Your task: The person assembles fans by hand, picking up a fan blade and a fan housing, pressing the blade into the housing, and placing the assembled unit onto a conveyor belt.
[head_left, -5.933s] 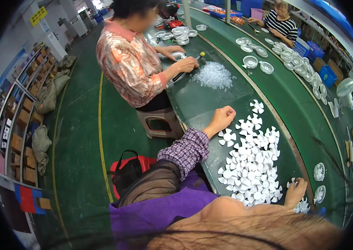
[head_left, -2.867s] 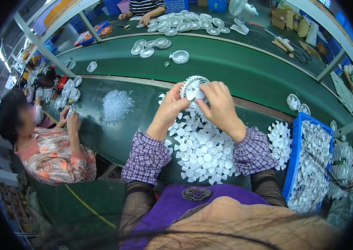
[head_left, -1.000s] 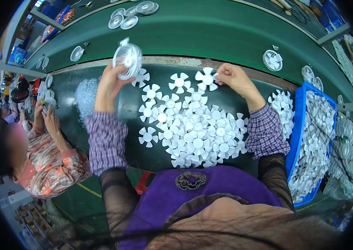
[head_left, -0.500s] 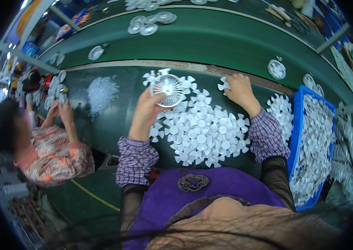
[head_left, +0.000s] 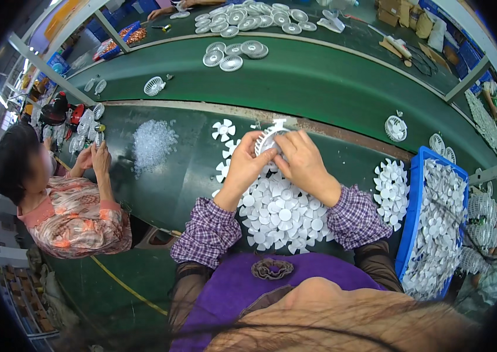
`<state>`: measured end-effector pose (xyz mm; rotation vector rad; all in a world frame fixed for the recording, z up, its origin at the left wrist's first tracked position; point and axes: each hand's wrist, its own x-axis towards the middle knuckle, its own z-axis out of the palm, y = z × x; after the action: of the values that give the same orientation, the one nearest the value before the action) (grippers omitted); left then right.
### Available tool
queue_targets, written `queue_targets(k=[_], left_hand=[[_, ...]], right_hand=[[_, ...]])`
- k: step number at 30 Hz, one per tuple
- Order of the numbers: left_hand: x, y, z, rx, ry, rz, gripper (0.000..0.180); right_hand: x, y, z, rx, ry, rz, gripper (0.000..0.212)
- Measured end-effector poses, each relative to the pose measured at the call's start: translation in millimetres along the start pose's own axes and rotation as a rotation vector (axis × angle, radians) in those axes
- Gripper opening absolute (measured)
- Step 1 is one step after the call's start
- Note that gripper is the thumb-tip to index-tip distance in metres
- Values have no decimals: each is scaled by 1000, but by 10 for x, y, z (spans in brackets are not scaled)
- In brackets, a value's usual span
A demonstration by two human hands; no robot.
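Note:
Above the bench, a white round fan grille with thin ribs (head_left: 267, 141) is tilted between my two hands. My left hand (head_left: 246, 166) is closed on its left rim, thumb across the front. My right hand (head_left: 307, 161) is closed against the grille's right side, fingers bent inward. A white fan blade in those fingers is mostly hidden. Right below my hands lies a heaped pile of white fan blades (head_left: 283, 214). Several loose blades trail up its left side, one fan blade (head_left: 223, 129) lying apart near the far edge.
A blue crate (head_left: 414, 205) full of blades stands at the right, a smaller blade pile (head_left: 391, 193) beside it. Clear small plastic pieces (head_left: 153, 144) are heaped at left, near a seated co-worker (head_left: 78, 211). Beyond, a green conveyor (head_left: 313, 76) carries several grilles (head_left: 231, 63).
My right hand has moved left from the far right of the pile, bringing the fan blade to the grille. My left hand has turned the grille from facing up to tilted.

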<state>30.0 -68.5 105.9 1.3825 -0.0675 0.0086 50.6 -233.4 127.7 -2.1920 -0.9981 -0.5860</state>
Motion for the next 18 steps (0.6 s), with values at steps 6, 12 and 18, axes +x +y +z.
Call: queue_targets(k=[6, 12, 18], left_hand=[[-50, -22, -74, 69, -28, 38, 32], [-140, -16, -47, 267, -73, 12, 31], [-110, -105, -112, 354, -89, -65, 40]], right_hand=[[-78, 50, -174, 300, 81, 330, 39], [-214, 203, -42, 525, -180, 347, 39], [-294, 324, 85, 642, -291, 563, 34]])
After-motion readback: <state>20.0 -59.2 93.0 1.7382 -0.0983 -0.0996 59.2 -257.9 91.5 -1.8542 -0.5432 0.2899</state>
